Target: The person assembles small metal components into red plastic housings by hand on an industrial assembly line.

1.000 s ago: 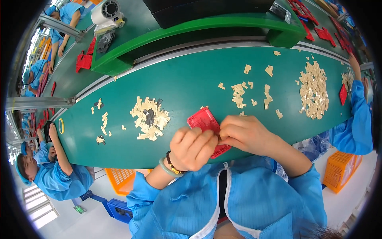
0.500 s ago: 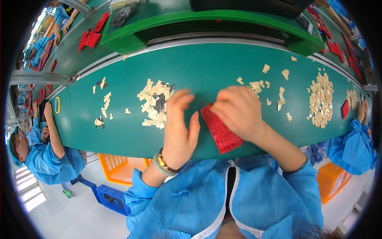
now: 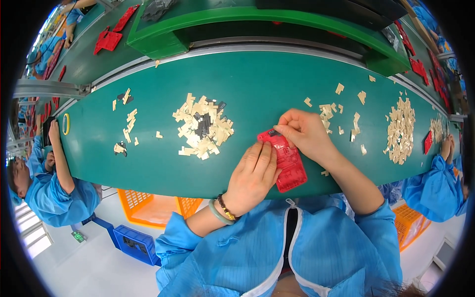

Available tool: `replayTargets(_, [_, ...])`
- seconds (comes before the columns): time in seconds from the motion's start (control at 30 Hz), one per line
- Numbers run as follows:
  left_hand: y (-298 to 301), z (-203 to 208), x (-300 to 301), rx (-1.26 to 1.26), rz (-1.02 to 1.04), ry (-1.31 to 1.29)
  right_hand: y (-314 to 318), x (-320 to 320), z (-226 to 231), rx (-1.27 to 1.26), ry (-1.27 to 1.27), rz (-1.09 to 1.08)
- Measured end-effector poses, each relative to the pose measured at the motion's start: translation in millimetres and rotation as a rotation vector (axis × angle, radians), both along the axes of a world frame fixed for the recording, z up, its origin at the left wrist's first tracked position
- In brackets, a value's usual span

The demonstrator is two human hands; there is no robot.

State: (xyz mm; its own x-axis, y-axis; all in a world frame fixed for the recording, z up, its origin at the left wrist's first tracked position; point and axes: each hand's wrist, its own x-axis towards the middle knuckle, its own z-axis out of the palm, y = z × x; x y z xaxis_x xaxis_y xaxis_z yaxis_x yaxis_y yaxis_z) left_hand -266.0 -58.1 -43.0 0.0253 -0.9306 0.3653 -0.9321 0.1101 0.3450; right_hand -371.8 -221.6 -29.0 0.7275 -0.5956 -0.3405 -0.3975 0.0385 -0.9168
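A red plastic housing (image 3: 291, 173), flat and shaped like a phone, lies at a slant on the green table at its near edge. My left hand (image 3: 252, 173) bears on its left side, fingers together and the thumb against it. At the housing's upper end, my right hand (image 3: 304, 131) pinches a small black piece (image 3: 273, 132) with thumb and forefinger against the corner. The right hand's fingertips partly cover that piece. Left of my hands is a pile of cream L-shaped pieces (image 3: 195, 119) with dark pieces (image 3: 203, 124) in its middle.
Loose cream pieces (image 3: 326, 113) are scattered right of my hands, with a larger pile (image 3: 401, 131) beyond. A green-edged shelf (image 3: 277, 17) spans the far side. Other people work at both ends. Orange baskets (image 3: 148, 205) and a blue bin (image 3: 136, 245) stand below the table.
My left hand has come down and right from above the table onto the red housing. My right hand has shifted slightly right, and a black piece now shows at its fingertips.
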Motion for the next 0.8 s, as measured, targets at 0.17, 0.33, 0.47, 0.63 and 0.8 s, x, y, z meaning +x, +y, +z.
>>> replayTargets(0.17, [0, 1, 0, -0.008, 0.002, -0.010, 4, 3, 0, -0.102, 0.023, -0.005])
replayTargets(0.33, [-6, 6, 2, 0.043, -0.013, 0.088, 7, 2, 2, -0.208, 0.038, -0.006])
replayTargets(0.47, [-10, 10, 8, 0.060, -0.045, 0.120, 11, -8, 3, -0.570, 0.003, 0.053])
replayTargets(0.63, [-18, 16, 10, 0.069, -0.068, 0.131, 11, -32, -13, -1.152, -0.047, 0.198])
replayTargets(0.8, [-27, 13, 3, 0.009, 0.011, 0.015, 11, -44, 1, -1.189, 0.003, 0.213])
